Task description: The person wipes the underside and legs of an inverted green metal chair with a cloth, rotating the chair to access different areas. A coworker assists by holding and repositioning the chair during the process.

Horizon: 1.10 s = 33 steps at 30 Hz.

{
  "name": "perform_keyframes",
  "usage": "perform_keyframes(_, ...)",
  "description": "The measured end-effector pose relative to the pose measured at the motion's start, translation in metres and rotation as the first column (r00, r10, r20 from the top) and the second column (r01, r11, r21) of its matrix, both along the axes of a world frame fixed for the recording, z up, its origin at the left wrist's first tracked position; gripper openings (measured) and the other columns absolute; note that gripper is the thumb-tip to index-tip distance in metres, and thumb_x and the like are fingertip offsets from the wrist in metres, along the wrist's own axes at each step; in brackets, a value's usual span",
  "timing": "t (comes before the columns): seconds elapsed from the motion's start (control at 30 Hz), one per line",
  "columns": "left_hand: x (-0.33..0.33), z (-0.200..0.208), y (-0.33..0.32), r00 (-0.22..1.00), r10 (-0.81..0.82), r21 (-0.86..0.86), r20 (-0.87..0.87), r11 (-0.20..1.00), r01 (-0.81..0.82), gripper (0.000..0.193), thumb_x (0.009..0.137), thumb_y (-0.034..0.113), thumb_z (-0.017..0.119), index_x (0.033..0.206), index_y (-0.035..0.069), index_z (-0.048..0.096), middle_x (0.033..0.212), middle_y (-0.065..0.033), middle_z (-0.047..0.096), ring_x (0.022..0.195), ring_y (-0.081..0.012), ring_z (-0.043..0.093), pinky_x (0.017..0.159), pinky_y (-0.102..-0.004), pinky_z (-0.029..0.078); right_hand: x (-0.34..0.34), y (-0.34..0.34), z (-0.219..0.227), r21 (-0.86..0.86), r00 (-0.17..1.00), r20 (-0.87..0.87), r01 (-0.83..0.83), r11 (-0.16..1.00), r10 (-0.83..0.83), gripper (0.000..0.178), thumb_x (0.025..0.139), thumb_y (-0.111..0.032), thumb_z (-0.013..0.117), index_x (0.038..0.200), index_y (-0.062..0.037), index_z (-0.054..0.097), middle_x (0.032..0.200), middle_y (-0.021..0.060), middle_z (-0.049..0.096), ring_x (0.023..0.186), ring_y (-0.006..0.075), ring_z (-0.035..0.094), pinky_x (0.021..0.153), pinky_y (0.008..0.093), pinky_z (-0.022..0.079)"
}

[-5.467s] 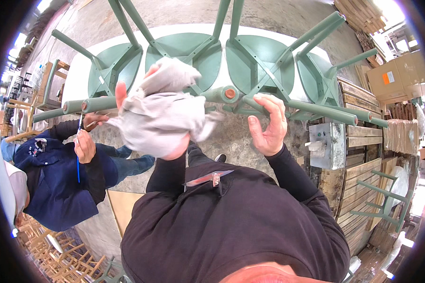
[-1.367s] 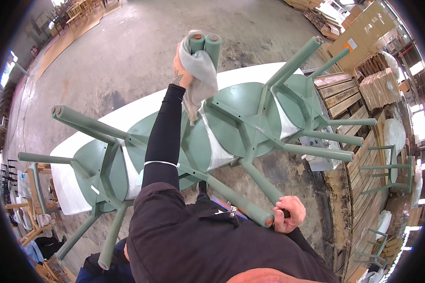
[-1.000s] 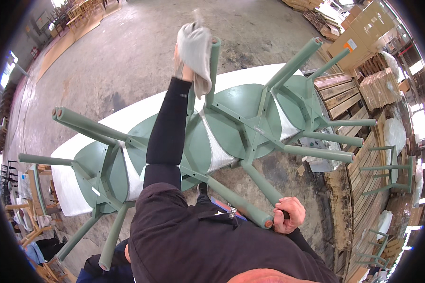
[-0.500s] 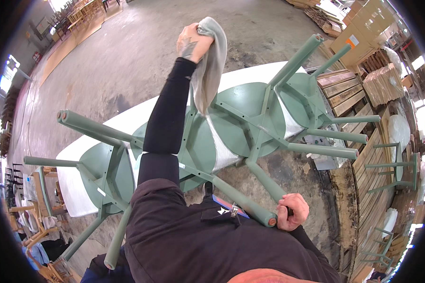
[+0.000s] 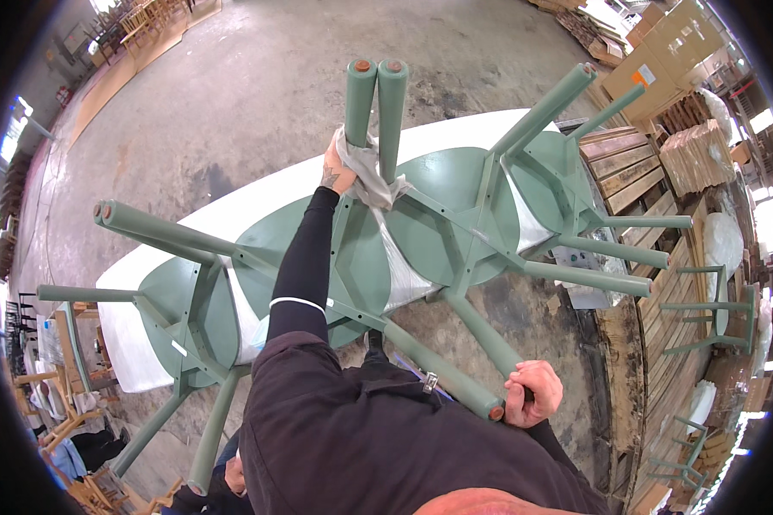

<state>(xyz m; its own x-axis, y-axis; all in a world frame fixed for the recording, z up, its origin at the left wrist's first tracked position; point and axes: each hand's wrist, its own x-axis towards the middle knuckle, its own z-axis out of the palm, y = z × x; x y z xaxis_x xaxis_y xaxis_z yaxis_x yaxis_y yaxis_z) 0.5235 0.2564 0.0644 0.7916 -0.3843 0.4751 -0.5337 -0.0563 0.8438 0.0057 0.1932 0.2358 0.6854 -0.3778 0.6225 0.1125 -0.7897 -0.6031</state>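
Observation:
Several upturned green stools or chairs with round seats [image 5: 442,176] stand in a row on a long white padded surface [image 5: 137,348]. My left hand [image 5: 338,167] is closed on a grey cloth [image 5: 369,176], pressing it around a pair of upright green legs [image 5: 361,99] near their lower part. My left arm reaches across the row. At my right side, my right hand [image 5: 534,393] is curled around the end of a green leg [image 5: 481,330] that points towards me. Another leg end [image 5: 489,408] lies just beside that hand.
A person's hand [image 5: 234,475] and dark clothing show at the lower left. Wooden slats [image 5: 653,343] and stacked cardboard [image 5: 696,154] stand to the right, with a large carton [image 5: 661,64] behind. Wooden chair parts [image 5: 64,412] stand at the left. Concrete floor [image 5: 258,77] lies beyond the row.
My left hand has come down from above with the hanging cloth and now holds it against the two upright legs, which were hidden before. My right hand has stayed on its leg.

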Motion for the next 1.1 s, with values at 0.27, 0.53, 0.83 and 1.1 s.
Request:
perform_keyframes(0.27, 0.014, 0.146, -0.034, 0.911, -0.139, -0.113, 0.388, 0.974, 0.197, 0.058, 0.077, 0.010, 0.081, 0.130, 0.003, 0.057, 0.114, -0.0089, 0.069, 0.108, -0.0213, 0.067, 0.096, -0.0362, 0.052, -0.003, 0.003, -0.003, 0.007, 0.992, -0.114, 0.061, 0.998, -0.060, 0.009, 0.076, -0.002, 0.064, 0.085, -0.0037, 0.065, 0.068, 0.0041, 0.065, 0.059, 0.0231, 0.062, 0.068, 0.0401, 0.058)
perform_keyframes(0.53, 0.013, -0.062, 0.008, 0.985, 0.066, -0.046, 0.161, 0.997, -0.059, 0.046, 0.085, 0.022, 0.078, 0.124, 0.002, 0.064, 0.114, -0.0178, 0.071, 0.107, -0.0308, 0.068, 0.093, -0.0415, 0.052, 0.002, 0.003, 0.009, 0.021, 0.990, -0.135, 0.041, 0.999, -0.037, 0.010, 0.080, -0.002, 0.059, 0.088, -0.0040, 0.065, 0.067, 0.0025, 0.064, 0.062, 0.0222, 0.061, 0.070, 0.0407, 0.058)
perform_keyframes(0.83, -0.006, -0.042, -0.010, 0.998, 0.012, 0.074, -0.057, 0.997, -0.008, 0.033, 0.085, 0.022, 0.073, 0.112, 0.004, 0.071, 0.119, -0.0178, 0.071, 0.110, -0.0315, 0.069, 0.092, -0.0437, 0.053, 0.003, 0.004, 0.003, 0.027, 0.986, -0.150, 0.077, 0.997, -0.072, 0.014, 0.077, -0.001, 0.058, 0.089, -0.0038, 0.065, 0.068, 0.0029, 0.063, 0.062, 0.0225, 0.061, 0.070, 0.0419, 0.058)
perform_keyframes(1.1, 0.007, 0.044, -0.038, 0.914, 0.075, -0.053, 0.399, 0.997, -0.059, 0.036, 0.074, 0.029, 0.083, 0.102, 0.008, 0.073, 0.095, -0.0114, 0.075, 0.089, -0.0349, 0.072, 0.079, -0.0440, 0.056, 0.001, 0.007, 0.003, 0.013, 0.980, -0.184, 0.080, 0.997, -0.076, 0.014, 0.080, 0.001, 0.058, 0.092, -0.0045, 0.064, 0.068, 0.0023, 0.064, 0.063, 0.0221, 0.061, 0.070, 0.0419, 0.058)
